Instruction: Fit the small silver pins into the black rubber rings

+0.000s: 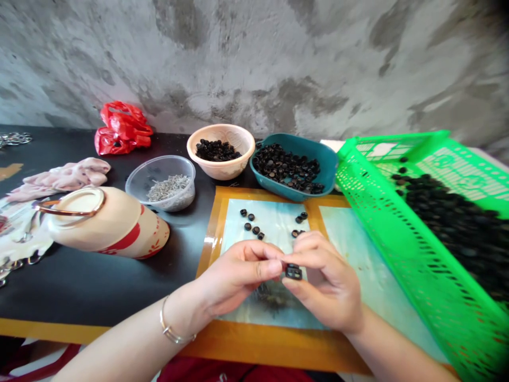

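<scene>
My right hand (330, 284) pinches a small black cord lock (293, 271) between thumb and forefinger, its slotted side facing me. Right beside it, my left hand (248, 273) has thumb and forefinger pressed together, the tips close against the piece. Whatever those left fingers hold is hidden. Both hands are above a pale blue sheet (234, 249) taped to the table. Several small black round parts (247, 226) lie on the sheet beyond my left hand, and more black parts (301, 217) lie beyond my right hand.
Along the back stand a clear bowl (185, 200) of small silver metal pieces, a peach bowl (220, 171) and a teal basin (274, 187) of black parts. A green basket (382, 233) fills the right side. A tumbler (115, 223), pink glove (66, 178) and red bag (123, 130) are left.
</scene>
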`<action>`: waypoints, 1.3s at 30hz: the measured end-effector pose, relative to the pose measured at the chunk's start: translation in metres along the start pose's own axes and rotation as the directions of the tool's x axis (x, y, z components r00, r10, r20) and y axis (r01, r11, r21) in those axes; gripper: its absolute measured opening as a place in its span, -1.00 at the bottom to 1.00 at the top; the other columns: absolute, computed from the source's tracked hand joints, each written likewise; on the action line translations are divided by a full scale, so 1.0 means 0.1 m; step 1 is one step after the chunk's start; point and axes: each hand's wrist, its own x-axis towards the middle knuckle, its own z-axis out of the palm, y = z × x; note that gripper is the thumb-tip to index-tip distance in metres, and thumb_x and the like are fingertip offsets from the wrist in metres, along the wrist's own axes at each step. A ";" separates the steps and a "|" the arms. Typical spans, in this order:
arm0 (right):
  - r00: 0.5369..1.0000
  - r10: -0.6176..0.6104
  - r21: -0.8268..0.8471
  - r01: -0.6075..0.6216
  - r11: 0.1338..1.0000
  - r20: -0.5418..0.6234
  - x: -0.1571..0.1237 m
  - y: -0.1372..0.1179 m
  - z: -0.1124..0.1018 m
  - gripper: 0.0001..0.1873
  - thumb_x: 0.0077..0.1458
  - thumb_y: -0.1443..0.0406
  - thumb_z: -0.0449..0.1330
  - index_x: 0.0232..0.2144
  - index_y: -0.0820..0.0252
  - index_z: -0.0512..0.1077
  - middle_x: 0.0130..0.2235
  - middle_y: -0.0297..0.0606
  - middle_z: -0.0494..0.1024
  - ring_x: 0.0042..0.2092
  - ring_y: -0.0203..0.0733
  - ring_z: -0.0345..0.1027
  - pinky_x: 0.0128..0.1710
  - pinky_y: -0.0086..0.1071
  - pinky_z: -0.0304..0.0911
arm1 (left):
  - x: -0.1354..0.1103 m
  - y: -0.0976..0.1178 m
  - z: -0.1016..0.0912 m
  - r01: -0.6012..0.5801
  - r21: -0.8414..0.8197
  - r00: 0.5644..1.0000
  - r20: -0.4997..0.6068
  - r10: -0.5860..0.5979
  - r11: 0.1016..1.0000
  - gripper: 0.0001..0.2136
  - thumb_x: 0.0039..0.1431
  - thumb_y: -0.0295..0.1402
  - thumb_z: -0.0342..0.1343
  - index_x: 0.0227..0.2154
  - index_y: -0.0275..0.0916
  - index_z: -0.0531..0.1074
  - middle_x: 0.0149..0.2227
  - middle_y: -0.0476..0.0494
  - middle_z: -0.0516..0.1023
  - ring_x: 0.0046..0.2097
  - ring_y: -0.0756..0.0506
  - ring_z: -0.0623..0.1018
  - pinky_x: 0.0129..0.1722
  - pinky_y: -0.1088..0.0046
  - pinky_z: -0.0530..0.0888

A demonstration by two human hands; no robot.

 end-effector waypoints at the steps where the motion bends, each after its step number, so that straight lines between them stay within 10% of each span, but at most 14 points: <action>1: 1.000 0.002 -0.008 -0.002 1.000 -0.003 0.00 0.00 0.00 -0.72 0.09 0.42 0.26 -0.12 0.12 0.45 -0.36 -0.32 0.40 -0.31 -0.20 0.28 -0.27 -0.24 0.23 | 0.00 0.00 0.00 0.003 0.009 1.000 -0.003 -0.003 1.000 -0.76 -0.10 -0.25 0.40 -0.40 -0.29 0.61 -0.43 -0.08 0.53 -0.35 0.02 0.41 -0.28 0.51 0.28; 39: 1.000 0.018 -0.051 -0.017 0.999 0.022 -0.03 -0.01 0.00 -0.65 0.05 0.41 0.25 -0.09 0.03 0.44 -0.41 -0.33 0.44 -0.35 -0.19 0.32 -0.33 -0.22 0.28 | -0.01 0.00 0.00 0.013 0.082 0.999 0.032 -0.016 0.997 -0.79 -0.08 -0.22 0.38 -0.42 -0.26 0.63 -0.39 -0.10 0.52 -0.32 -0.04 0.42 -0.24 0.44 0.29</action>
